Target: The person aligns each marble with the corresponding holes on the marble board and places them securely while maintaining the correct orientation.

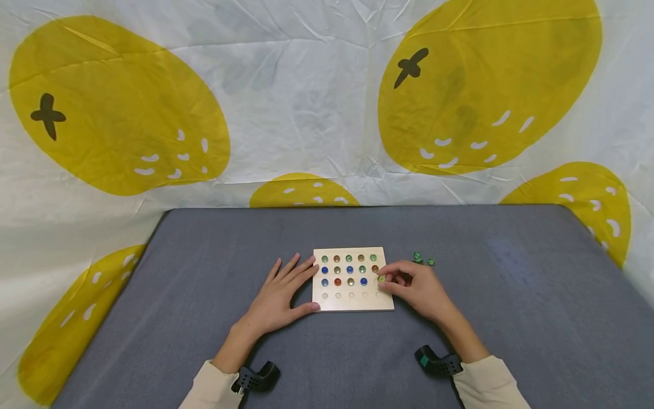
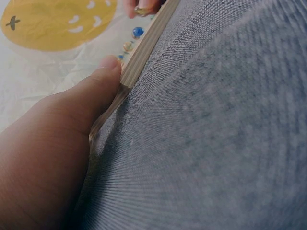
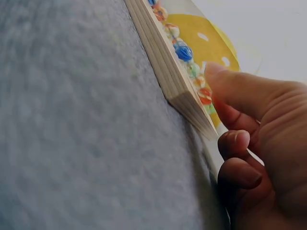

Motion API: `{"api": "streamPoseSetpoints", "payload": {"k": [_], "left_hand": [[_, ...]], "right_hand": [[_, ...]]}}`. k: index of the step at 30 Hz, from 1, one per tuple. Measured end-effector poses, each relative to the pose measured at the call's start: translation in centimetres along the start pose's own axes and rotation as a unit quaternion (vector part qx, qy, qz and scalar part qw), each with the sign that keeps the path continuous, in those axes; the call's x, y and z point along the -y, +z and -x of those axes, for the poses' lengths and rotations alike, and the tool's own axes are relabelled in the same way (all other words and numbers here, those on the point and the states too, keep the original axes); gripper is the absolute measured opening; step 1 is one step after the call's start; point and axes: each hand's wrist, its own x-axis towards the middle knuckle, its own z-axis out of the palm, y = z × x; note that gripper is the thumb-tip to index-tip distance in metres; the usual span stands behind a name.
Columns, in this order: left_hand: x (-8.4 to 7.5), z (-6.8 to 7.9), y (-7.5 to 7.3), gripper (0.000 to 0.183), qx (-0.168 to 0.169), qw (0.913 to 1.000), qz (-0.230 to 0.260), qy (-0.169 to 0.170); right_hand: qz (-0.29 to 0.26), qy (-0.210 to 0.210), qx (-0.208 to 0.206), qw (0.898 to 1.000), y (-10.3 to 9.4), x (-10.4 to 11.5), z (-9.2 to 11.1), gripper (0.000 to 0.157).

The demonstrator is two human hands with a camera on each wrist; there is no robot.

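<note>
A pale wooden board lies on the grey cloth, with colored glass marbles sitting in rows of round hollows. The row nearest me shows bare hollows. My left hand rests at the board's left side, fingers spread and fairly straight, fingertips on its edge; the left wrist view shows the thumb against the corner. Over the board's right side, my right hand pinches a yellowish marble between thumb and fingers, close above the third row. In the right wrist view the thumb hides that marble.
Several small green glassy pieces lie on the cloth right of the board, beyond my right hand. A white curtain with yellow fruit shapes hangs behind the table's far edge. Black wrist devices sit at both sleeves.
</note>
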Motion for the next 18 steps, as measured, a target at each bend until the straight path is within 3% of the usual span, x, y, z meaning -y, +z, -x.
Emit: {"api": "streamPoseSetpoints", "payload": {"k": [18], "left_hand": [[-0.04, -0.06, -0.09, 0.076, 0.004, 1.0, -0.001, -0.003]], "right_hand": [[0.038, -0.031, -0.002, 0.999, 0.65, -0.77, -0.02, 0.016]]}}
